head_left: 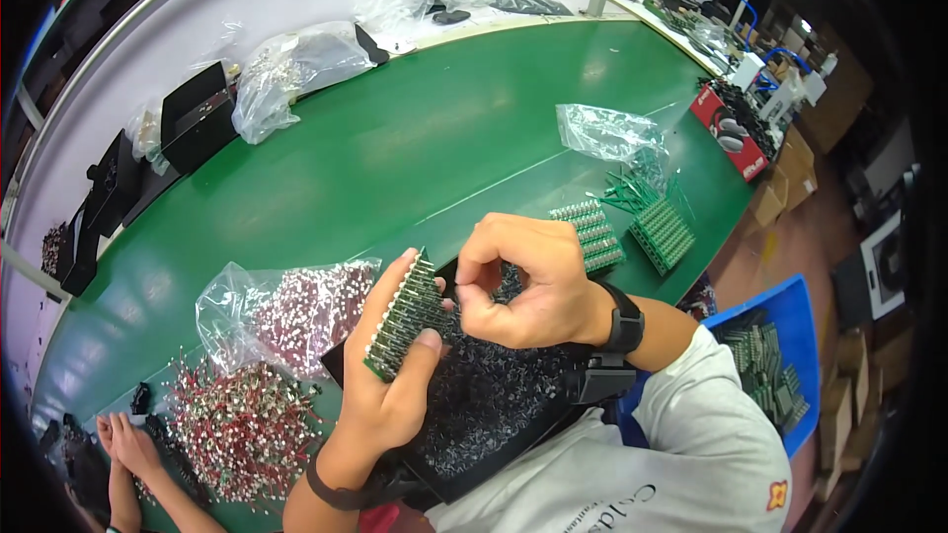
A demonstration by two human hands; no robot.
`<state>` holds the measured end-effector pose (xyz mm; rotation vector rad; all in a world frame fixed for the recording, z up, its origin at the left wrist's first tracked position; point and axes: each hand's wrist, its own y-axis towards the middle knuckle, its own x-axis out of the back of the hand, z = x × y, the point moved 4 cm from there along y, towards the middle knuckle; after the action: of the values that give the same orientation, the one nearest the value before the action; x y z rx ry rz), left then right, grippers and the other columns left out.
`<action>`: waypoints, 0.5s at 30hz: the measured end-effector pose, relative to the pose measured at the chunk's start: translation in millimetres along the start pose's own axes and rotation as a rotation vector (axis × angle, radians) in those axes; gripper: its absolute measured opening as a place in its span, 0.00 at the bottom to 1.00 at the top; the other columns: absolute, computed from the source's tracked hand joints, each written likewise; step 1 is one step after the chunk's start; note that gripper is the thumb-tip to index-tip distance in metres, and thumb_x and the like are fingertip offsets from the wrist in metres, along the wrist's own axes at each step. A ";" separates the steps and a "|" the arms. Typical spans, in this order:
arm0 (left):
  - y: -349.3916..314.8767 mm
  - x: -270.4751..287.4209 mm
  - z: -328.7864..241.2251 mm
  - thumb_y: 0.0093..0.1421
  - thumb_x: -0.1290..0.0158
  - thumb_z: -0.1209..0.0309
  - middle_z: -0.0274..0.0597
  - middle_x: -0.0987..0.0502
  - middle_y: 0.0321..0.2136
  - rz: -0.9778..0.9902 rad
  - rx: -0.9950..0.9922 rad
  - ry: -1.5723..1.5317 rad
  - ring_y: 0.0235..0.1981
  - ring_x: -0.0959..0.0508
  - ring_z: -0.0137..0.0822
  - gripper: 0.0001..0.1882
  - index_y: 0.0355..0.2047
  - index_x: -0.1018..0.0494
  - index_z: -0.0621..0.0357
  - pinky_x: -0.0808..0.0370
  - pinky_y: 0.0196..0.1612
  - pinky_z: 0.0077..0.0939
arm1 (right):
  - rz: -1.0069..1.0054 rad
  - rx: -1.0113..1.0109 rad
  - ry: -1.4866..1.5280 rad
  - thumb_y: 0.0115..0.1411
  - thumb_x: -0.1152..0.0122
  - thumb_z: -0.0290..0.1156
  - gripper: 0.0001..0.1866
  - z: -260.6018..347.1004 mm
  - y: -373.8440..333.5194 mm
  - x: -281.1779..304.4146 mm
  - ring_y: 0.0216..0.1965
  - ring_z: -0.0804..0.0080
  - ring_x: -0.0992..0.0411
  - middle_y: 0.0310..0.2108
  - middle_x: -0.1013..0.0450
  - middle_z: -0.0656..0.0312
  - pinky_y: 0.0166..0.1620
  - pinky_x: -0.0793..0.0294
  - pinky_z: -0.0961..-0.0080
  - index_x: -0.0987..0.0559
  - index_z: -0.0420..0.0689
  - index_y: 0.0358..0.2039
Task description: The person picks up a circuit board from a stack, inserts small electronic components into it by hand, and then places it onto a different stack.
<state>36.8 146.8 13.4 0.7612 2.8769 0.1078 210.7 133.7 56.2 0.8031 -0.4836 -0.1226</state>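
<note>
My left hand (383, 407) grips a green circuit board panel (407, 314), held tilted with rows of small parts on its face and light pieces along one edge. Just right of the panel, my right hand (533, 281) is closed in a pinch, thumb against fingers. Whatever lies between those fingertips is too small to make out. Below both hands sits a black tray (481, 410) heaped with small dark parts, partly covered by my hands and forearms.
Red-and-white wired connectors (242, 424) lie piled at left beside a clear bag (314, 311) of similar pieces. Populated panels (664, 235) stand at right, near an empty-looking plastic bag (612, 133). A blue bin (805, 375) holds more boards. Another person's hands (126, 442) work at lower left.
</note>
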 end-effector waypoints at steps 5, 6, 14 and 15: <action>0.9 4.1 4.6 0.63 0.53 0.77 0.47 0.26 0.49 0.121 -0.199 0.364 0.42 0.22 0.33 0.34 0.69 0.47 0.68 0.23 0.45 0.26 | -0.026 0.104 0.020 0.45 0.32 0.16 0.09 0.8 0.0 -5.7 0.21 0.75 0.26 0.23 0.24 0.61 0.24 0.27 0.81 0.21 0.39 0.28; 1.3 2.9 4.8 0.63 0.52 0.78 0.47 0.26 0.49 0.116 -0.213 0.388 0.41 0.23 0.31 0.34 0.69 0.47 0.69 0.23 0.45 0.26 | -0.010 0.102 0.028 0.46 0.33 0.16 0.09 1.0 -0.5 -6.6 0.22 0.75 0.25 0.25 0.23 0.60 0.26 0.25 0.81 0.20 0.38 0.30; 1.4 -5.1 -4.6 0.64 0.53 0.80 0.52 0.27 0.53 0.069 -0.432 0.613 0.52 0.24 0.38 0.31 0.67 0.45 0.71 0.29 0.57 0.32 | -0.062 0.024 -0.003 0.47 0.32 0.17 0.08 1.7 -1.8 -8.0 0.23 0.75 0.23 0.24 0.24 0.60 0.26 0.23 0.81 0.20 0.38 0.29; 1.4 -5.6 -3.7 0.64 0.53 0.81 0.53 0.28 0.54 0.084 -0.402 0.582 0.55 0.26 0.40 0.30 0.67 0.44 0.71 0.30 0.59 0.33 | -0.058 0.035 -0.012 0.46 0.32 0.17 0.08 1.7 -1.7 -7.6 0.23 0.75 0.23 0.24 0.24 0.60 0.27 0.23 0.81 0.21 0.38 0.29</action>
<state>41.7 145.1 18.0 0.8763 3.1603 1.0411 203.4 133.6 53.2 0.8515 -0.4755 -0.1731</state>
